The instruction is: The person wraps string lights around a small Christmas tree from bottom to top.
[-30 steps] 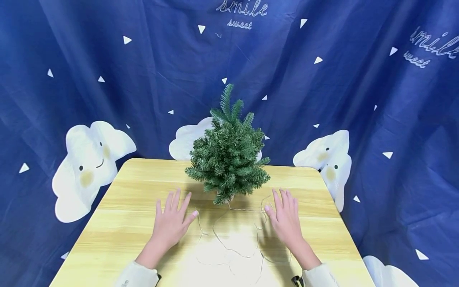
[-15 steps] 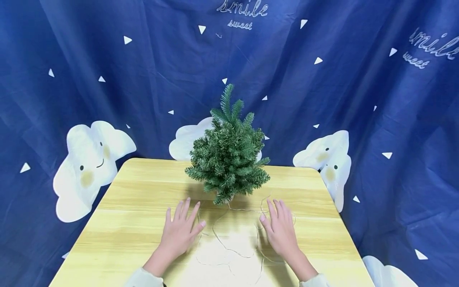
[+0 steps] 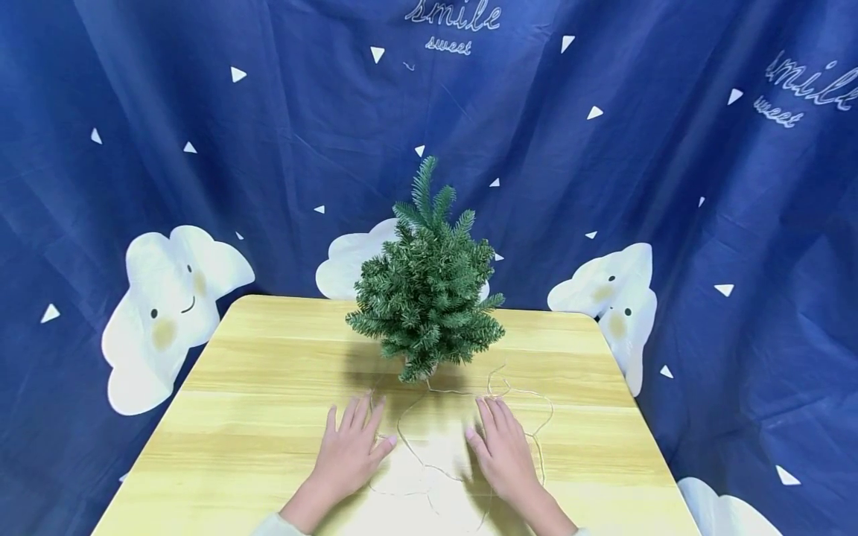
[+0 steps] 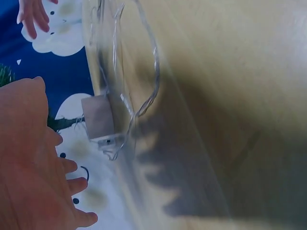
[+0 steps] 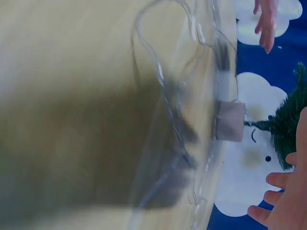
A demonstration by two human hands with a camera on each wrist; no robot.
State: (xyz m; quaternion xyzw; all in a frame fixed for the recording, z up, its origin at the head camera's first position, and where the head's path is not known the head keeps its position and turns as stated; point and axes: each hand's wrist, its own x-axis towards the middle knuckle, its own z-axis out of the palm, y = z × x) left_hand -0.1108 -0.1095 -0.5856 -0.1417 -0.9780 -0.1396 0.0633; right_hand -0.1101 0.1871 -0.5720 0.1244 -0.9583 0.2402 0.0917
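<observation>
A small green artificial Christmas tree [image 3: 429, 290] stands upright at the back middle of the table. Its pale block-shaped base [image 4: 98, 116] shows in the left wrist view. A thin clear wire string [image 3: 410, 450] trails from near the base across the tabletop in loose loops; it resembles a string of lights. My left hand [image 3: 351, 455] is held palm down with spread fingers, left of the wire's middle. My right hand [image 3: 504, 452] is likewise palm down, over the wire's right part. Shadows in both wrist views put the hands above the table. Neither holds anything.
The light wood table [image 3: 268, 350] has rounded back corners. Close behind it hangs a blue curtain [image 3: 302, 134] with white clouds, triangles and lettering. One wire loop [image 3: 551, 413] lies right of my right hand.
Both hands have drawn back toward the table's near side and closer together, staying spread. More of the wire's right loop shows. The tree has not moved.
</observation>
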